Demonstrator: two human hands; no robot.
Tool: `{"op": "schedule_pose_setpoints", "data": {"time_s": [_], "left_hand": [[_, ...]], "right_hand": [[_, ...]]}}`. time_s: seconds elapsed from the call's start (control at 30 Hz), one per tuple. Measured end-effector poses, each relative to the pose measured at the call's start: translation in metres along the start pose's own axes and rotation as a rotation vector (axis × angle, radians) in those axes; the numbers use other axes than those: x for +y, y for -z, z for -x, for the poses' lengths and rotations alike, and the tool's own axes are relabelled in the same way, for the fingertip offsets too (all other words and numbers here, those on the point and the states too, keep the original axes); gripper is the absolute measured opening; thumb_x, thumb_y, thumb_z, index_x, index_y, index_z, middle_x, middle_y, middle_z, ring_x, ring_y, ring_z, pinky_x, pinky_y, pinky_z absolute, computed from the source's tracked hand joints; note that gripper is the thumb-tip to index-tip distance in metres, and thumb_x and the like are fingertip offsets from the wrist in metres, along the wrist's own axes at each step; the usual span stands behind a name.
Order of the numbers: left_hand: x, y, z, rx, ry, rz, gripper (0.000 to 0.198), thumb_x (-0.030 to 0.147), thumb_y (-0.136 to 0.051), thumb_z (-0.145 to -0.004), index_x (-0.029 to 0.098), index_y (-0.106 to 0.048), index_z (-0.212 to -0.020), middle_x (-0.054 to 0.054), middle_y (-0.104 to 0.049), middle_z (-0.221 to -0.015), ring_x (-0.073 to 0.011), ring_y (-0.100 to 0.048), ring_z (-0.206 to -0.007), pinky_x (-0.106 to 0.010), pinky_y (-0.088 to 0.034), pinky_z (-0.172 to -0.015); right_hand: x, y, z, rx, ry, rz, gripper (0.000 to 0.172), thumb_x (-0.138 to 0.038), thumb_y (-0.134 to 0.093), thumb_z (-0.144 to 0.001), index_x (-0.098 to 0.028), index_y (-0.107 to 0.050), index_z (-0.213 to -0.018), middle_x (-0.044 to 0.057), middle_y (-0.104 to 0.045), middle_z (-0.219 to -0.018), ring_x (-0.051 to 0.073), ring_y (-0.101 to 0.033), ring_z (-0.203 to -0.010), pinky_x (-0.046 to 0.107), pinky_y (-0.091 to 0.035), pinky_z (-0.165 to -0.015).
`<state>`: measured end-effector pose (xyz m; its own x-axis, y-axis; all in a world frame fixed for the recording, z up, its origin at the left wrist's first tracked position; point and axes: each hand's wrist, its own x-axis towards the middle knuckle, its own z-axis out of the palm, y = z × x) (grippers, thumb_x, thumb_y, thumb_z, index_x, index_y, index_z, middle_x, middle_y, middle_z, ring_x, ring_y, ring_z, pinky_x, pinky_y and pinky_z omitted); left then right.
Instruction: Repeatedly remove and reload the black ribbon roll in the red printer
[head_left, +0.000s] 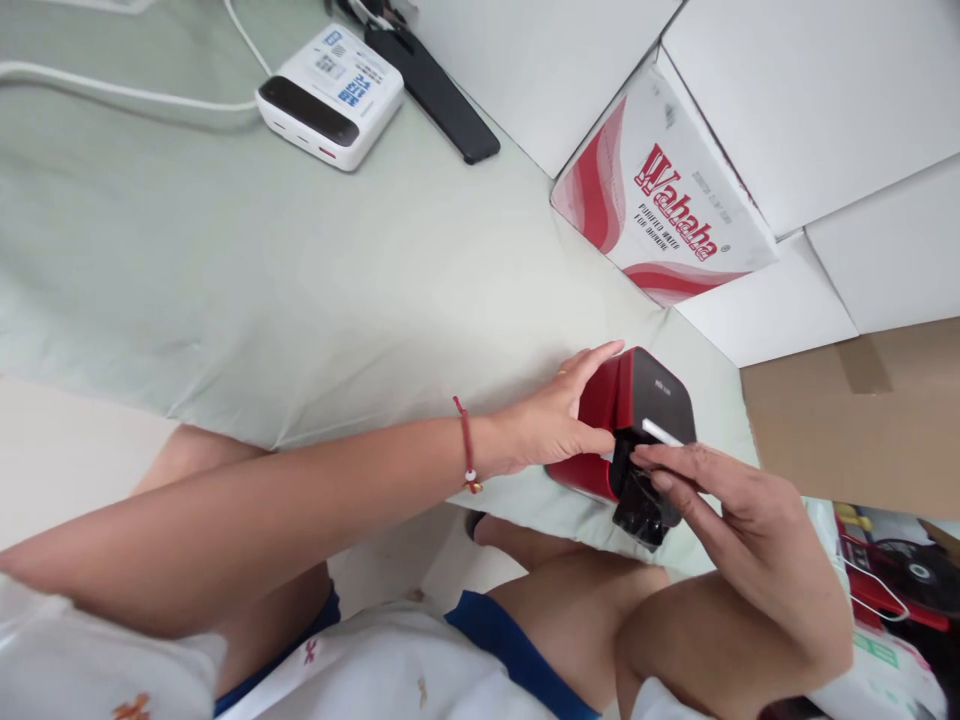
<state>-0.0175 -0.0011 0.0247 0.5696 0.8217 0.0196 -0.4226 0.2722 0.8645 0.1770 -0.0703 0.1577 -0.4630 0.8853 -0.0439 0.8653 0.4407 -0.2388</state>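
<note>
My left hand point(559, 420) grips a red and black box-shaped device point(660, 390), thumb on its near side and fingers along the far side. The device lies on the pale green cloth with its dark grey end facing right. At its near edge, my right hand point(739, 520) has thumb and index finger closed together against the black part. A short white stick point(660, 432) shows just above the right index finger; whether the fingers hold it is unclear. Glossy black plastic point(643, 510) hangs below the right fingertips. What lies between those fingertips is hidden.
A white power bank point(334, 95) with cables and a black strap-like object point(435, 90) lie at the far left. White boxes, one a Wahaha water carton point(664, 200), line the back. A brown cardboard box point(847, 420) stands right. My legs are below the cloth's edge.
</note>
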Motion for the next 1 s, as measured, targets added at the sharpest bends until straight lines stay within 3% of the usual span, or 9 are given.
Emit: {"op": "schedule_pose_setpoints", "data": {"time_s": [0.13,0.23,0.33,0.53,0.8,1.0], "left_hand": [[-0.004,0.001,-0.001,-0.037,-0.025,-0.018,0.101,0.014,-0.076,-0.077,0.032,-0.038,-0.168,-0.010,-0.038,-0.177,-0.0331,-0.038,-0.165,-0.056,-0.038,-0.135],[-0.004,0.002,-0.002,-0.026,-0.013,-0.115,0.088,0.014,-0.073,-0.078,0.029,-0.048,-0.161,-0.011,-0.044,-0.171,-0.0321,-0.040,-0.163,-0.056,-0.036,-0.135],[-0.002,0.003,-0.003,-0.011,-0.065,-0.237,0.073,0.014,-0.075,-0.077,0.026,-0.059,-0.147,-0.013,-0.047,-0.167,-0.0309,-0.044,-0.159,-0.054,-0.034,-0.136],[0.002,0.001,-0.001,0.023,-0.097,-0.362,0.061,0.013,-0.077,-0.077,0.024,-0.064,-0.135,-0.014,-0.053,-0.157,-0.0309,-0.051,-0.151,-0.052,-0.037,-0.134],[0.001,-0.001,0.000,0.039,-0.115,-0.372,0.060,0.014,-0.076,-0.078,0.020,-0.063,-0.136,-0.017,-0.053,-0.158,-0.0309,-0.051,-0.151,-0.050,-0.038,-0.133],[-0.005,-0.003,0.003,0.086,-0.103,-0.309,0.068,0.020,-0.076,-0.076,0.021,-0.057,-0.142,-0.016,-0.055,-0.155,-0.0351,-0.057,-0.142,-0.056,-0.046,-0.125]], "right_hand": [[0.023,-0.016,-0.010,0.072,-0.232,-0.059,0.029,-0.037,-0.061,-0.107,-0.026,-0.081,-0.125,0.001,-0.086,-0.107,0.014,-0.081,-0.080,0.023,-0.064,-0.076],[0.043,-0.030,-0.026,0.053,-0.389,-0.022,0.036,-0.043,-0.061,-0.102,-0.027,-0.081,-0.128,0.003,-0.085,-0.115,0.023,-0.082,-0.096,0.035,-0.064,-0.088],[0.053,-0.036,-0.039,-0.102,-0.465,0.028,0.043,-0.044,-0.059,-0.097,-0.030,-0.080,-0.132,0.004,-0.083,-0.126,0.030,-0.080,-0.113,0.045,-0.060,-0.102],[0.054,-0.033,-0.045,-0.195,-0.495,0.051,0.045,-0.044,-0.058,-0.095,-0.035,-0.078,-0.134,0.002,-0.083,-0.126,0.030,-0.079,-0.111,0.046,-0.056,-0.101],[0.063,-0.038,-0.035,-0.040,-0.474,-0.181,0.042,-0.051,-0.070,-0.090,-0.027,-0.082,-0.123,0.004,-0.085,-0.110,0.025,-0.079,-0.093,0.038,-0.059,-0.088],[0.061,-0.034,-0.036,-0.044,-0.499,-0.255,0.046,-0.053,-0.076,-0.087,-0.022,-0.083,-0.120,0.005,-0.084,-0.098,0.021,-0.073,-0.080,0.033,-0.058,-0.076]]}}
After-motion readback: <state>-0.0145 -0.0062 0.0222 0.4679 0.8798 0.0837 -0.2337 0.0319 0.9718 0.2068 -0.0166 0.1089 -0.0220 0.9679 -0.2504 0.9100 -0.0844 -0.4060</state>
